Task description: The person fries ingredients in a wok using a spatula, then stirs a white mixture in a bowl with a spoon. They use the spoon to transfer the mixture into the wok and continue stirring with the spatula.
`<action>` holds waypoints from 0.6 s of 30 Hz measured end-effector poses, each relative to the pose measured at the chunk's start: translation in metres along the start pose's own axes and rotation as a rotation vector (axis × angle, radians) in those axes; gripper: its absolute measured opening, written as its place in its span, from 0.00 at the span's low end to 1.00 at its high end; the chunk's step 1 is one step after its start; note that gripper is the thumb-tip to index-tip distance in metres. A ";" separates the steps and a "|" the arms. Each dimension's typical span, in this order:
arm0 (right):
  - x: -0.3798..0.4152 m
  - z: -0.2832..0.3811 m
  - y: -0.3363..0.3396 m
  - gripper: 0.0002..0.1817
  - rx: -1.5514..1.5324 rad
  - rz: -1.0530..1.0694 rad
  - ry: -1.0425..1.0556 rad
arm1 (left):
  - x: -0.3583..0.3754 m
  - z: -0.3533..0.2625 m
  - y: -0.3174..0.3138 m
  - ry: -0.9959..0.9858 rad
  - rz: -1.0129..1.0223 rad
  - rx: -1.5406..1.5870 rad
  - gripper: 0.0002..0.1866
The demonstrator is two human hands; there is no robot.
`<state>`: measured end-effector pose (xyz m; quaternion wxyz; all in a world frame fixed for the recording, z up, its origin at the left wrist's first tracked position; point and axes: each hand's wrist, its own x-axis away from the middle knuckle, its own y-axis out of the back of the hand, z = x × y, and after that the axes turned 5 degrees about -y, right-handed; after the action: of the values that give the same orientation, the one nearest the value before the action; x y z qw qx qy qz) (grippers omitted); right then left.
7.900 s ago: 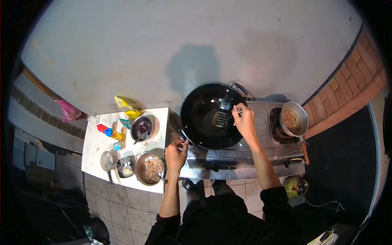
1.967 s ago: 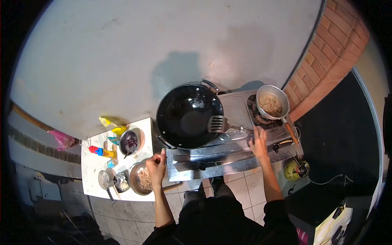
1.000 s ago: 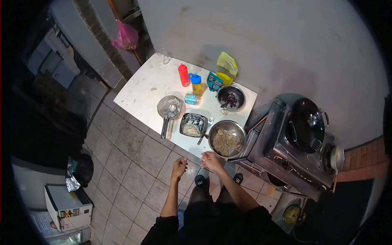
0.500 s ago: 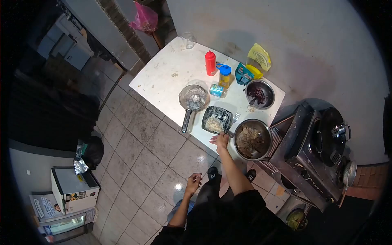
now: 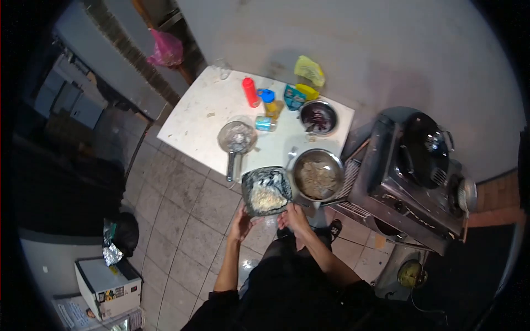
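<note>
A dark square dish (image 5: 246, 194) holds a white creamy mass and a pale, crumbly heap. It is tilted slightly toward me at the front edge of the white table (image 5: 193, 124). My left hand (image 5: 240, 225) grips its near left corner, with the fingers partly under it. At the near right corner, my right hand (image 5: 296, 219) has its fingers closed on the rim. A dark handle (image 5: 301, 203) sticks out by the right hand; its other end is hard to make out. Just right of the dish stands a steel bowl (image 5: 296, 171) with brownish slices.
A strainer or pan with a black handle (image 5: 231, 165), a fork (image 5: 291, 154), a jar (image 5: 265, 123), a blue-capped bottle (image 5: 269, 105), a red squeeze bottle (image 5: 250, 92) and a bowl with dark red pieces (image 5: 332, 110) stand on the table. A stove (image 5: 381, 176) adjoins on the right.
The dish has come off its place toward me, to the table's front edge. My left hand has risen from beside my leg to its left corner. The right hand stays at its near right side.
</note>
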<state>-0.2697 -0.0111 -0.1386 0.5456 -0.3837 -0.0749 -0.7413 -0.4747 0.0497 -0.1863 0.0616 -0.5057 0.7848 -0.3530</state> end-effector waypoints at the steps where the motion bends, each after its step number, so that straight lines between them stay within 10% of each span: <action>1: 0.022 0.014 0.005 0.19 0.037 -0.007 0.002 | -0.002 -0.007 -0.014 -0.011 0.057 0.002 0.34; 8: 0.123 0.077 0.062 0.16 0.342 -0.038 0.286 | -0.020 -0.034 -0.164 0.065 0.093 0.045 0.28; 10: 0.150 0.092 0.077 0.14 0.528 -0.375 0.805 | -0.022 -0.028 -0.203 0.045 0.123 0.118 0.29; 18: 0.219 0.125 0.140 0.02 0.495 -0.709 1.063 | -0.025 0.020 -0.298 -0.057 0.331 0.065 0.30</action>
<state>-0.1118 -0.1648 0.0479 0.3044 0.2161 -0.0850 -0.9238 -0.2302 -0.0102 -0.0242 0.1578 -0.3771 0.8434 -0.3487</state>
